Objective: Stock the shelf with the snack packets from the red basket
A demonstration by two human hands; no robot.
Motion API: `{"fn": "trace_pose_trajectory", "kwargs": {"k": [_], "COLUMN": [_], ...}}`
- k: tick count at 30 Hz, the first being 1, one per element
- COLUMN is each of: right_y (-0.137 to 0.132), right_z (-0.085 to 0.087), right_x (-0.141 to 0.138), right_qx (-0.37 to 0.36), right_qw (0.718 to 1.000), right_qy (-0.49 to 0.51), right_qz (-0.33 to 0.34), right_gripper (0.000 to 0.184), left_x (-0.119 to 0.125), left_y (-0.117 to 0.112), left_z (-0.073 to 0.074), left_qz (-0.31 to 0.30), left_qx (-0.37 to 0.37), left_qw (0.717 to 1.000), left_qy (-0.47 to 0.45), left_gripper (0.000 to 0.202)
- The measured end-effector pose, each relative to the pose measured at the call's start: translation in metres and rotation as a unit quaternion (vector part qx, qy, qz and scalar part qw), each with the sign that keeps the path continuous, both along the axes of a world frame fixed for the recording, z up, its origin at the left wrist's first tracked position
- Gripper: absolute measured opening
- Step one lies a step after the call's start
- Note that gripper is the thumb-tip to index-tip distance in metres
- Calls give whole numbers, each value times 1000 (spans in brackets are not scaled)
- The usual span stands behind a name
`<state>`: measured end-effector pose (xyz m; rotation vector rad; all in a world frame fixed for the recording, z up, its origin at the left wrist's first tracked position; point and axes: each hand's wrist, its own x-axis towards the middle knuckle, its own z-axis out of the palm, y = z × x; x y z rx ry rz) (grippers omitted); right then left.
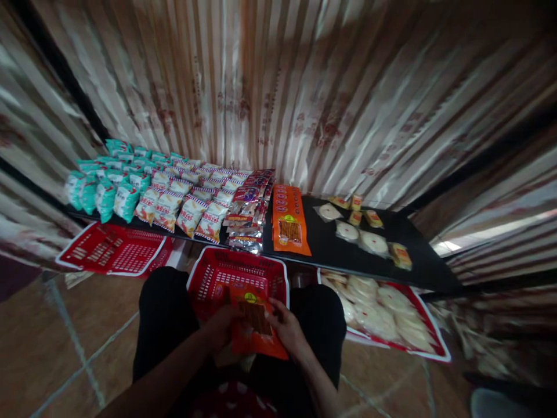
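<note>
Between my knees I hold an orange snack packet (256,319) with a window showing brown sticks. My left hand (221,326) grips its left side, the fingertips partly hidden. On the right edge, my right hand (285,325) has its fingers closed on the packet. Just beyond is a red basket (239,261) with a white rim, with some orange and red packaging inside. A stack of similar orange packets (290,223) lies on the black table ahead, beside a pile of shiny red-and-silver packets (250,206).
Rows of white snack bags (187,200) and teal bags (115,180) cover the table's left side. Round white packs (373,242) and small yellow packs (400,255) lie on the right. Another red basket (117,252) is at left; a basket of round packs (383,310) is at right.
</note>
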<state>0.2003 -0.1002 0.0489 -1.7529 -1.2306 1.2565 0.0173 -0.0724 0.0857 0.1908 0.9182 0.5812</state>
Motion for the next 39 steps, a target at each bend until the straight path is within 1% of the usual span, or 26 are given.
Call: {"fn": "trace_pose_trajectory", "kwargs": {"k": [2,4,6,8,10,13,15,17,20,22,25,28,29,31,33,35,39], "right_y": [-9,-18,-25,-29,-32,-31,-28,-22,-7,7,34,65,76,98,117,134,157], "right_z": [11,24,36,45,50,53,55,56,59,61,61,60,60,60,60,61,61], "right_x": [7,16,25,36,47,62,71,79,89,96,104,111,113,116,119,121,120], "right_qx": [4,3,4,24,63,112,143,168,201,231,273,293,294,289,280,273,260], "right_qw": [998,997,997,998,995,989,982,976,965,955,938,929,929,930,931,931,933], "right_qy": [54,74,59,33,6,-26,-41,-48,-71,-103,-148,-169,-174,-183,-194,-206,-221], "right_qz": [-20,-31,-42,-57,-72,-95,-114,-132,-154,-157,-154,-147,-143,-136,-133,-129,-114], "right_gripper": [55,57,56,52,48,44,41,40,38,36,36,37,36,35,33,32,31], "left_x": [1,4,10,19,30,46,57,69,89,102,116,128,131,138,145,151,159], "left_y": [-6,-11,-14,-16,-17,-16,-11,-3,13,24,39,56,63,78,95,110,133], "left_z": [12,22,28,32,36,46,54,59,61,61,63,66,67,68,69,68,63], "left_qz": [-29,-62,-88,-104,-113,-123,-119,-100,-47,-10,34,61,63,53,27,4,1], "left_qx": [18,39,64,94,133,189,207,209,194,196,239,297,314,337,345,347,350], "left_qw": [999,997,994,990,984,973,971,973,979,977,962,934,922,897,870,848,831], "left_qy": [5,-4,-22,-33,-43,-49,-23,1,43,81,127,190,216,281,352,401,432], "left_gripper": [22,18,20,23,25,24,24,29,39,46,59,72,73,70,61,52,45]}}
